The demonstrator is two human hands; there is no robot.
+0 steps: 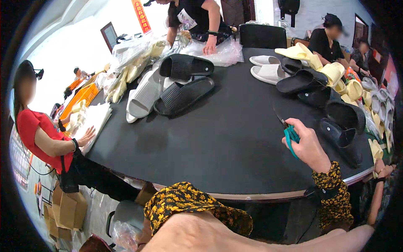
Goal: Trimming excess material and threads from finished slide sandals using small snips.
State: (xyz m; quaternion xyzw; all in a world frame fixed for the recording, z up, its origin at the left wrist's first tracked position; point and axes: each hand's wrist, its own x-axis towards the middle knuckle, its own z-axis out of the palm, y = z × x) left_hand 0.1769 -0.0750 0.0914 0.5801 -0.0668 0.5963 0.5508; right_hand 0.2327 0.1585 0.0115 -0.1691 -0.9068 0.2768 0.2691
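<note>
My right hand (310, 145) is closed round the teal handles of a pair of scissors (289, 138), held over the right part of the dark table (218, 143). The thin blades point up and away to the left, touching no slipper. Nearest to that hand lie several black slippers (338, 134), just to its right. My left hand is out of sight; only patterned black and yellow cloth (180, 203) and bare skin show at the lower edge. Farther off, left of the middle, black slippers (184, 96) lie beside and partly over light grey slippers (142, 94).
White slippers (268, 73) and pale yellow slippers (333, 71) lie at the far right. A person in red (44, 136) stands left by white sheets (98, 122). Across the table, another person handles clear plastic bags (224, 52). Others sit at the right. Cardboard boxes (69, 206) stand lower left.
</note>
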